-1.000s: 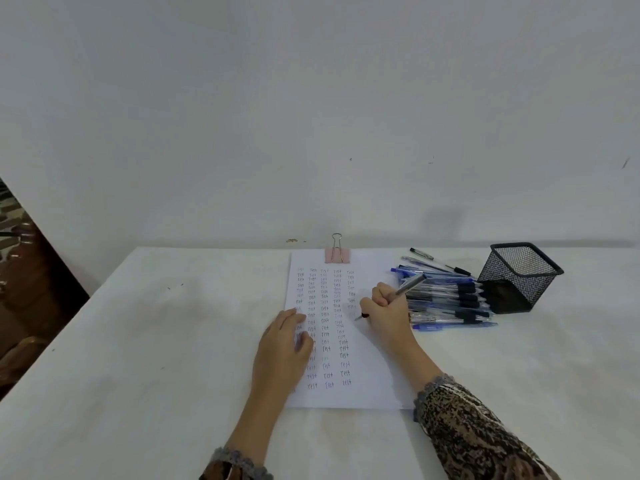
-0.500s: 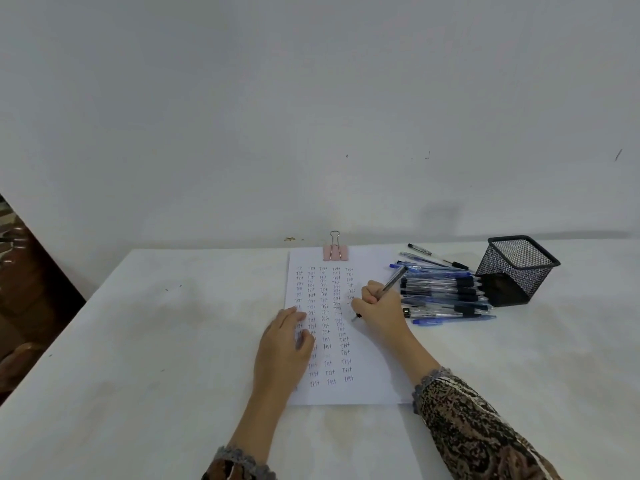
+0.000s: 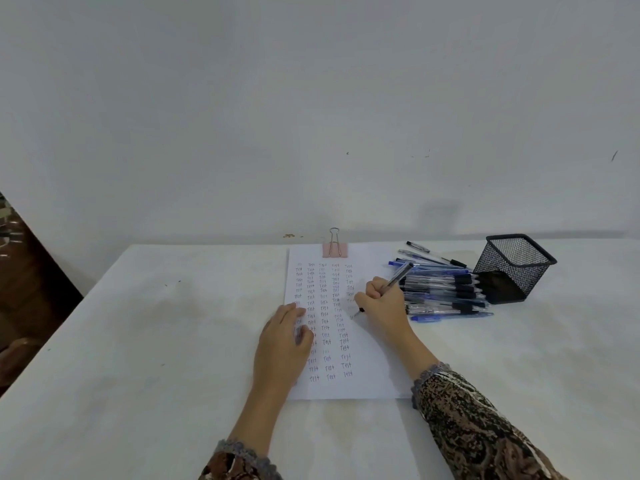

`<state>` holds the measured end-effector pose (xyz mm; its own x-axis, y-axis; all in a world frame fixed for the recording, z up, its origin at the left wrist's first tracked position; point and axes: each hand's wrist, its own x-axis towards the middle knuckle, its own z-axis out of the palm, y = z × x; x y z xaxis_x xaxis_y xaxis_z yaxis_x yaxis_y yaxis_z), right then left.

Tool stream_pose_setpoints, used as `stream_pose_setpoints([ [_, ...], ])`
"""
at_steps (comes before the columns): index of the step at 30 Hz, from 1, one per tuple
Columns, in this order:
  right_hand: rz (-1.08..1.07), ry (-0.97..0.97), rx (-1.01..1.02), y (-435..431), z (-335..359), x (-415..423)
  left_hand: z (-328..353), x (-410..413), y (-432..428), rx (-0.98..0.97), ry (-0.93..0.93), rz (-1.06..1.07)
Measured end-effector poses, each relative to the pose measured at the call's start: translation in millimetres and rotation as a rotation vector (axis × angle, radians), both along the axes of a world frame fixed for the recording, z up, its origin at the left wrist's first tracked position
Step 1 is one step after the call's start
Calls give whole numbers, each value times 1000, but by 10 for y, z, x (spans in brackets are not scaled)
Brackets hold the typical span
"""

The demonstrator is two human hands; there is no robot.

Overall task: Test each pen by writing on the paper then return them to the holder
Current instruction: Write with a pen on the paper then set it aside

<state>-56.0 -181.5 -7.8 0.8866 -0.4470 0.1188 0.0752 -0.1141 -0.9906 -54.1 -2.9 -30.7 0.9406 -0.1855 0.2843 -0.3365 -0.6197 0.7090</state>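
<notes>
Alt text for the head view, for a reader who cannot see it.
A person's right hand grips a pen, its tip on a sheet of paper filled with columns of "Test", while the left hand lies flat on it. To the right, a pile of pens lies on the white table beside a black mesh holder.

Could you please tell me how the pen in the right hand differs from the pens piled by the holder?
The held pen is tilted, tip down at the paper; the piled pens lie flat on the table. The right hand grips the held pen; nobody holds the piled pens. Both are outside the mesh holder.
</notes>
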Motion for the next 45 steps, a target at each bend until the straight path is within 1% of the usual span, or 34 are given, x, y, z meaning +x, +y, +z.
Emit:
stream_pose_setpoints([
  [5,20,16,-22,-2,7,-7,-4,-1,-1,27,5,-9],
  [8,-27,-11,-42,-21,-8,0,-2,-2,2,34,0,-14],
  [10,-13,-9,-68,-14,10,10,-9,0,5,35,0,-17],
  [14,-17,-18,-45,-40,-37,13,-5,-5,3,30,6,-13],
  [16,-16,-32,-89,-28,-40,11,2,-4,-1,32,3,-10],
  [18,-22,-32,-91,-20,-23,6,4,-3,-5,41,4,-12],
  [20,-14,-25,1,-43,-9,0,2,-2,-1,40,7,-13],
  [22,19,-34,233,-94,2,-13,0,-4,0,41,4,-14],
  [24,-10,-25,439,-125,32,-17,1,-11,-3,42,2,-9],
  [27,-38,11,565,-117,108,-13,26,-21,-15,43,7,-4],
  [29,34,11,652,-93,143,-23,33,-21,-13,69,17,-12],
  [31,76,6,680,-74,140,-60,37,-21,-13,120,30,-19],
  [33,94,-51,746,-45,102,-107,37,-10,-11,162,42,-13],
  [35,103,-105,864,-33,69,-173,44,-14,-13,176,48,-9],
  [36,104,-117,923,-30,59,-209,47,-19,-14,176,51,-8],
  [38,73,-124,972,-33,54,-279,46,-26,-13,172,50,-10],
  [40,7,-95,887,-27,87,-359,41,-22,-11,172,48,-11],
  [45,-179,-27,412,-100,194,-588,36,-14,-11,174,52,-14],
])
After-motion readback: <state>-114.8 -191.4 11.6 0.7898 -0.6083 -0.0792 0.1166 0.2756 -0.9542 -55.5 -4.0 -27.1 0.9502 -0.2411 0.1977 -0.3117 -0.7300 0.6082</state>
